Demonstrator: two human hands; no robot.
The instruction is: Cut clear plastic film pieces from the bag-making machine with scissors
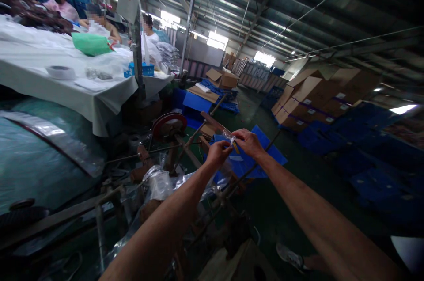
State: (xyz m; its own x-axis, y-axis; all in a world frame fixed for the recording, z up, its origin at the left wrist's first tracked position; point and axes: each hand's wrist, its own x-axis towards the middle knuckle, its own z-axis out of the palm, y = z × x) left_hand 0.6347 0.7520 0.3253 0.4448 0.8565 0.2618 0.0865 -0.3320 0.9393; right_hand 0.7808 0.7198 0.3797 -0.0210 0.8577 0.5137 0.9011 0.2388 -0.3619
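Both arms reach forward over a metal frame [190,153]. My left hand [218,153] is closed in a pinch on a small bunch of clear plastic film [231,139]. From the other side my right hand [247,142] pinches the same bunch, its fingertips almost meeting those of the left. A narrow yellow piece [236,147] shows just below the fingertips; which hand holds it, I cannot tell. Under the hands lies a blue sheet [270,148]. More clear film [160,184] runs crumpled along the frame beside my left forearm.
A red-rimmed wheel [169,125] sits on the frame. On the left stands a white-covered table [109,97] with a green bag [91,44], a tape roll [60,72] and people behind it. Stacked cartons [306,97] and blue crates [367,139] line the right. A large wrapped bundle [43,157] lies below the table.
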